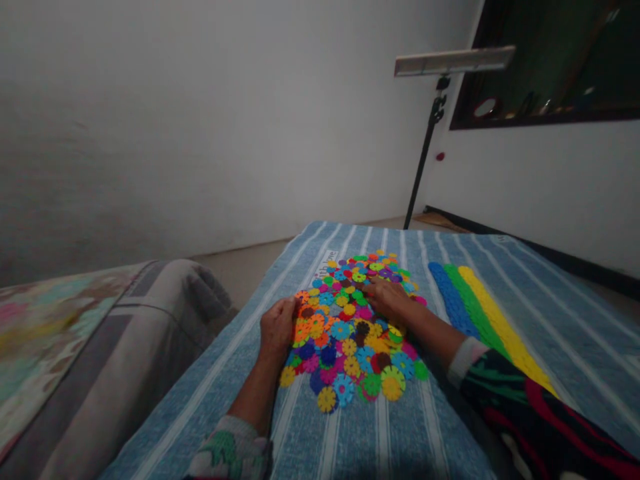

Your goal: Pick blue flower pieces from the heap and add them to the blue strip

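A heap of colourful plastic flower-shaped discs (350, 310) spreads over the blue striped cloth (295, 433). At the heap's left edge, my left hand (279, 325) is closed, its fingers curled against a cluster of orange flower discs (303, 327); how the orange discs are joined cannot be made out. My right hand (389, 298) reaches over the right side of the heap. Its fingers stretch out onto the discs, with the fingertips partly hidden among them; no disc shows in its grasp.
Right of the heap lie three long strips: blue (453, 300), green (475, 310) and yellow (500, 320). A lamp on a black stand (425, 147) rises behind the cloth-covered surface. A grey draped cover (170, 313) is at left. A window (550, 67) is at upper right.
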`<action>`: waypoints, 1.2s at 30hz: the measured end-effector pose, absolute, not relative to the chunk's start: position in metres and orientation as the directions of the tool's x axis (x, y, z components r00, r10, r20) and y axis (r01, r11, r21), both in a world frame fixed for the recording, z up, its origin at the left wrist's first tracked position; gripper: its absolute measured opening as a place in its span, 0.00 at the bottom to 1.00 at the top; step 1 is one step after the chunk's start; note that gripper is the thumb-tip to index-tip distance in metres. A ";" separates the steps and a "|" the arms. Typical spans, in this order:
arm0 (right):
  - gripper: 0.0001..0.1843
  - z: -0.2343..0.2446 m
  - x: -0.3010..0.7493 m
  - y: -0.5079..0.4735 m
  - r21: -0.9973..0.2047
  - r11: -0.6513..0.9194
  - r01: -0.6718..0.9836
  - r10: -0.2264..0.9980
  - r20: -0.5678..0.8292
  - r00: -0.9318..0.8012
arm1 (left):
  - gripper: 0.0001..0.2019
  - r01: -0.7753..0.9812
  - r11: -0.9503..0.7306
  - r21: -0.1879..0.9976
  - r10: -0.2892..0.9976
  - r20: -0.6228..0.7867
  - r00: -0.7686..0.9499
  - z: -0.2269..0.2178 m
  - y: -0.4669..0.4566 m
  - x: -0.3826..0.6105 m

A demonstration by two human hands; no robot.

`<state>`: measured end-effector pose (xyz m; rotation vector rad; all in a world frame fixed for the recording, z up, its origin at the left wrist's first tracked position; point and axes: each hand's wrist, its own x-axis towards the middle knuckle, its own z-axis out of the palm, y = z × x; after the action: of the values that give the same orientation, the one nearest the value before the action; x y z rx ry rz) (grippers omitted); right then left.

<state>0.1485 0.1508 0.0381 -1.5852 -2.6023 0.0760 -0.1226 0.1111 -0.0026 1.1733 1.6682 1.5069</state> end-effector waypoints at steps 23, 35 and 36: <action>0.13 0.037 0.116 0.106 -0.155 0.752 0.641 0.659 0.149 -0.737 | 0.20 0.261 -0.047 0.964 0.901 0.154 -0.407 -0.001 0.107 -0.116; 0.17 0.036 0.139 0.128 -0.097 0.563 0.821 0.824 0.132 -0.550 | 0.19 0.278 -0.039 0.960 0.894 0.158 -0.420 0.001 0.107 -0.115; 0.16 0.037 0.137 0.126 -0.099 0.566 0.819 0.823 0.138 -0.552 | 0.19 0.277 -0.037 0.960 0.894 0.156 -0.420 0.000 0.107 -0.116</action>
<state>0.1370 0.1255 0.0369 -1.3896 -2.6271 0.0344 -0.1155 0.1074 0.0000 1.2360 1.7042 1.4851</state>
